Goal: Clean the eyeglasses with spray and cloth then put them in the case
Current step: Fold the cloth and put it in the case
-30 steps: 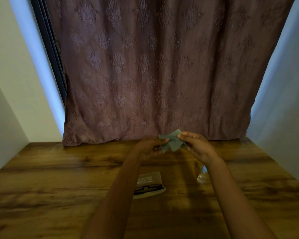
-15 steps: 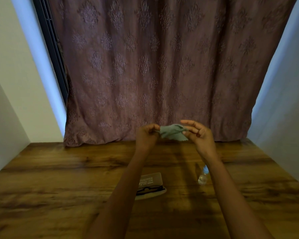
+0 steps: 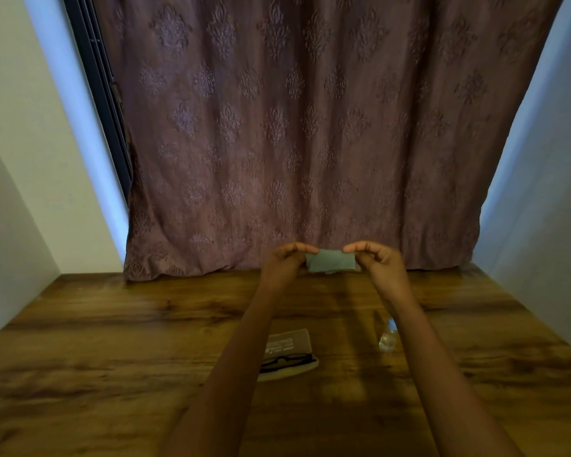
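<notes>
A small grey-green cleaning cloth (image 3: 331,261) is stretched flat in the air between my two hands, above the far part of the wooden table (image 3: 112,341). My left hand (image 3: 285,262) pinches its left edge and my right hand (image 3: 378,263) pinches its right edge. Below my left forearm an open pale glasses case (image 3: 289,344) lies on the table, and black-framed eyeglasses (image 3: 285,361) rest in its lower half, partly hidden by the arm. A small clear spray bottle (image 3: 388,338) stands right of the case, beside my right forearm.
A patterned mauve curtain (image 3: 294,127) hangs behind the table and touches its far edge. White walls close in on the left and right. A dark window frame (image 3: 96,87) runs along the curtain's left side.
Both hands rose a little and pulled apart. The cloth went from crumpled between my fingers to spread out flat between them.
</notes>
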